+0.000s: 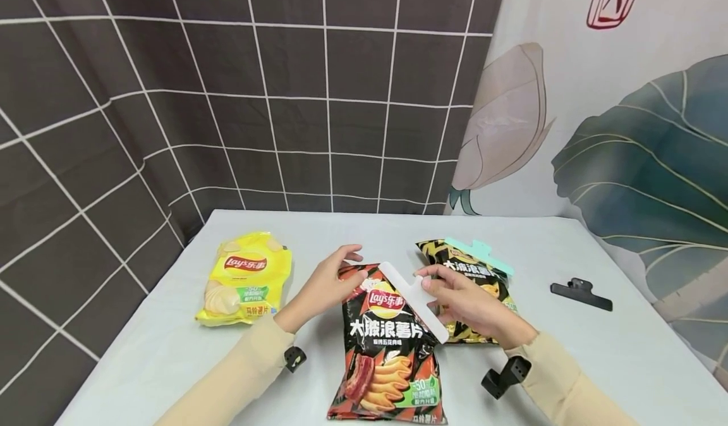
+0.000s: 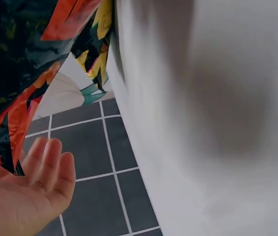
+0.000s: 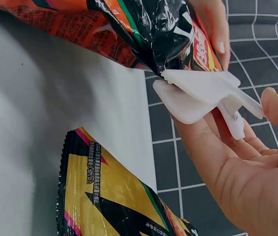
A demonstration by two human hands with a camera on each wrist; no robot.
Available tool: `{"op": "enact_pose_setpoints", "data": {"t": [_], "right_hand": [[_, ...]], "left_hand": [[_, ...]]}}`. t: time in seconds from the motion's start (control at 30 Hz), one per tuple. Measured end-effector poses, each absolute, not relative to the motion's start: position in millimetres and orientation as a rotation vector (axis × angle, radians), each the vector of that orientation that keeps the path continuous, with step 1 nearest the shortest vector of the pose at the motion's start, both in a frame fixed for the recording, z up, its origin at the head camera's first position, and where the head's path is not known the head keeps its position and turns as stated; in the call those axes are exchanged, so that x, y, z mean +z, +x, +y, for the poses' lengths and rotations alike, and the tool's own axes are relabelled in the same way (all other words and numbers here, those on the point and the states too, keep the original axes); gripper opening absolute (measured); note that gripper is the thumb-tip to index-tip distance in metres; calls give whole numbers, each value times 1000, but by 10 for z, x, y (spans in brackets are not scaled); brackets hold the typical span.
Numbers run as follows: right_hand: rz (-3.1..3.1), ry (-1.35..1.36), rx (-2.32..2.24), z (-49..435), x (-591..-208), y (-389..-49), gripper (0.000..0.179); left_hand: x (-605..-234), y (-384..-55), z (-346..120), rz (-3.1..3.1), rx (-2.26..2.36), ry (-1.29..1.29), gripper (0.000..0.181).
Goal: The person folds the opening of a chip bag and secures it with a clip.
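Note:
A black and red potato chip bag (image 1: 392, 356) is at the front middle, its top tilted up off the table. My left hand (image 1: 332, 282) holds its upper left corner, thumb over the front; the left wrist view shows the corner (image 2: 11, 157) against the fingers. A long white bag clip (image 1: 414, 303) lies slantwise across the bag's upper right corner. My right hand (image 1: 463, 299) grips the clip's handle, thumb on one side and fingers below. In the right wrist view, the clip's two bars (image 3: 198, 91) straddle the bag's gathered edge.
Behind my right hand lies a black and yellow chip bag (image 1: 483, 280) with a mint green clip (image 1: 480, 253) on its top. A yellow chip bag (image 1: 244, 277) lies at the left. At the right is a black clip (image 1: 581, 294). Dark tiled cloth (image 1: 284, 122) hangs behind the table.

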State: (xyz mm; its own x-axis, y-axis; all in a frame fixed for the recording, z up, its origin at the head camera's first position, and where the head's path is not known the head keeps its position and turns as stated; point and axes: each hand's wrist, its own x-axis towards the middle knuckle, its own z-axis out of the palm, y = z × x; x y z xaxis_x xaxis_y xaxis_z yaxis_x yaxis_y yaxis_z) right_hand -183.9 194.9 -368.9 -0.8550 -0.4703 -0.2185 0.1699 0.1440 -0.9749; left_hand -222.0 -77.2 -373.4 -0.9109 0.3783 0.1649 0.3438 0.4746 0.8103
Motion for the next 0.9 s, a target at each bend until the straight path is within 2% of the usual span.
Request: {"op": "enact_pose_setpoints", "data": {"t": [0.2,0.33,0.43,0.67,0.9], "right_hand": [[1951,-267,-1761,1959,-3690,-1805,73],[1932,-237,-1766,1971,-3703,-1781,79],[1917,-237,-1762,1992,-3725,-1757,76],[1882,-306,-1777,2038,-3805,-1704,56],[1895,-182,-1788,1996,-3841,-1625,70]], "left_hand": [[-3849,-2157,-818,2645,1469,527,58],[-3891,-2091,-849,2569,1502,443,62],[-3914,-2037,-866,2483,1535,390,66],[-3951,-1940,-878,2313,1612,405,61],[-3983,-1847,-871,2263,1555,583,59]]}}
